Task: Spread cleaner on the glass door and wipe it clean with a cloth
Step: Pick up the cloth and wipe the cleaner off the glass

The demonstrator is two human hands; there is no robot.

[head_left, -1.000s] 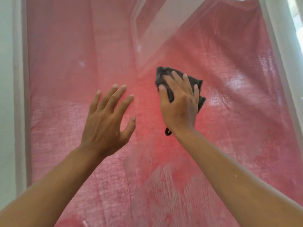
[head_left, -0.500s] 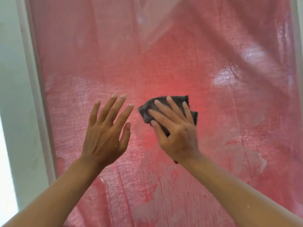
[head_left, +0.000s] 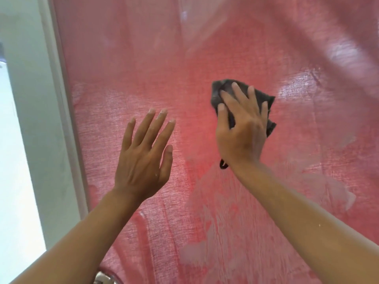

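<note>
Head view. The right hand [head_left: 241,138] presses a dark cloth [head_left: 222,89] flat against the glass door [head_left: 307,140], behind which hangs a red curtain [head_left: 123,58]. Whitish cleaner streaks [head_left: 213,222] remain on the lower pane, below both hands.

Risks, as judged: the cloth is bunched and partly hidden under the palm, so a fast stroke could let it slide out from under the fingers; wiping only mid-pane would leave the lower streaks to dry as marks; the bare left hand [head_left: 143,158], if it is touching the glass, could print fresh smudges on wiped area.

Grip: right fingers spread almost straight over the cloth, pushing rather than pinching it; one loop of cloth hangs free by the wrist. Left fingers straight and apart, holding nothing; whether the palm touches the glass cannot be told. The frame [head_left: 61,119] runs just left of that hand.
</note>
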